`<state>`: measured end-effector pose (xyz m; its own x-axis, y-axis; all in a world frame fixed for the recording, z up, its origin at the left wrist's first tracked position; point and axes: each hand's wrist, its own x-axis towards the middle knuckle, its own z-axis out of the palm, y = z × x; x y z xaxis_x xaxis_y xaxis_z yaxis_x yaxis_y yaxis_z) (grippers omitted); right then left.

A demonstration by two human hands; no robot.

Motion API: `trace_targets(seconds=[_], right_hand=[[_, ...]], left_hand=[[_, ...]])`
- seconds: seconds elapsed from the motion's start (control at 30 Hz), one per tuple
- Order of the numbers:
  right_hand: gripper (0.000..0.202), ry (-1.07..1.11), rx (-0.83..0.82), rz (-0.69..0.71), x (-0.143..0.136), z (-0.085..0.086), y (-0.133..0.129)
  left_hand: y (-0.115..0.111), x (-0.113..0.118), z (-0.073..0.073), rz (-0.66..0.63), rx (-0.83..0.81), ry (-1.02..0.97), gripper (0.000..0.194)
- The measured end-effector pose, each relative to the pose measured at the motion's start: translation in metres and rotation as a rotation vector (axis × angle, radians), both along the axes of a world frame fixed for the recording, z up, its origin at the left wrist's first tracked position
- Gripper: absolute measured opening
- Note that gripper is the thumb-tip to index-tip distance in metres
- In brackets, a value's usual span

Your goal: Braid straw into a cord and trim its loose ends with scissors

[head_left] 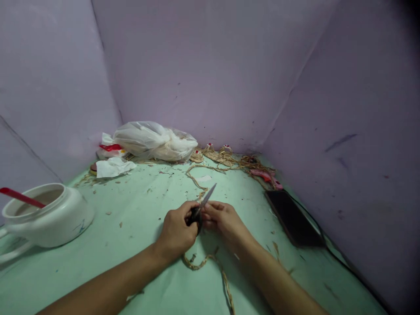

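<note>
My left hand (180, 227) is closed around the black handles of a pair of scissors (207, 197). The blades point up and to the right, and look closed together. Beside them, my right hand (225, 218) has its thumb and fingers pinched where a braided jute cord (193, 177) runs in from the far side. The pinched part is mostly hidden behind the fingers. Below both hands, another stretch of braided cord (225, 282) curves across the green surface toward the bottom edge.
A white pot (65, 218) with a red handle sticking out stands at left. Behind lie a tied plastic bag (154, 140), white tissue (114, 167) and several woven jute pieces (211, 154). At right are a pink tool (265, 176), a dark phone (293, 218) and a black cable (348, 267).
</note>
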<state>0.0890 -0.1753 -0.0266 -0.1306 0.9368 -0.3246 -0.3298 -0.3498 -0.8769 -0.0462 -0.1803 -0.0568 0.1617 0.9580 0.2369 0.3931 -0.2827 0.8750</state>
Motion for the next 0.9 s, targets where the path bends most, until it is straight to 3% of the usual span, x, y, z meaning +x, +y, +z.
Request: trace_targets(seconds=[0.17, 0.33, 0.57, 0.67, 0.73, 0.9], right_hand=[[0.018, 0.041, 0.011, -0.054, -0.001, -0.005, -0.005], [0.018, 0.123, -0.019, -0.093, 0.005, -0.009, -0.003], [0.008, 0.174, -0.09, -0.06, 0.005, -0.006, -0.004], [0.01, 0.131, -0.078, -0.034, 0.004, -0.006, -0.005], [0.011, 0.094, -0.058, -0.034, 0.004, -0.007, -0.004], [0.012, 0.017, 0.007, -0.122, 0.006, -0.008, 0.0]], left_hand=[[-0.014, 0.004, 0.005, -0.085, 0.082, 0.165, 0.037], [-0.017, 0.002, 0.007, -0.256, 0.072, 0.114, 0.032], [-0.004, -0.008, 0.017, 0.001, -0.156, -0.267, 0.035], [0.003, -0.011, 0.017, 0.061, -0.25, -0.318, 0.04], [0.005, -0.014, 0.017, 0.061, -0.187, -0.199, 0.036], [0.004, -0.025, 0.02, -0.069, 0.265, 0.496, 0.035]])
